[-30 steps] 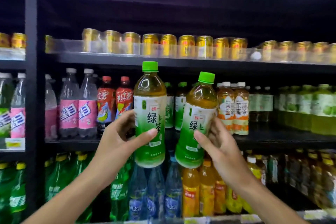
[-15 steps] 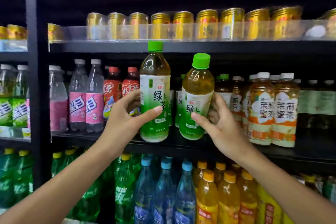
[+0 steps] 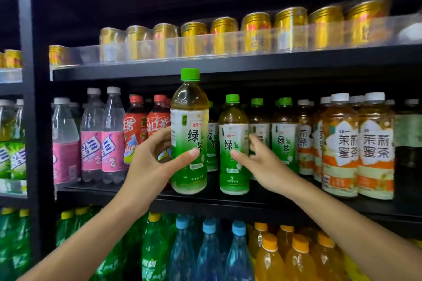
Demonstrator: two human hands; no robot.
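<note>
Black metal shelving fills the view, with gold cans [image 3: 255,29] ranked behind a clear plastic rail above, and blue-capped bottles [image 3: 210,251] and orange-capped bottles [image 3: 296,255] packed below. On the middle shelf [image 3: 228,201], 2 bottles are being handled in a gap between red-labelled bottles [image 3: 157,123] on the left and jasmine tea bottles [image 3: 374,143] on the right. The left green tea bottle [image 3: 189,109] is held upright at the near edge of the shelf by the left hand [image 3: 146,166], with the thumb laid across the front of the label and the fingers wrapped behind; whether its base touches the shelf cannot be told. The right green tea bottle [image 3: 233,121] stands farther in, just beside the first, and is bracketed by the right hand [image 3: 265,166], thumb on the label and fingers curled round its right side. Both bottles are judged to be full, so moderate weight is expected. Thin clear plastic walls will likely give under a hard squeeze, and the glossy film labels may prove slippery. A hold at mid-body, across the label, is best suited; the domed shoulder and ribbed green cap offer less purchase. Toppling of neighbouring bottles is the main risk when they are slid back.
</note>
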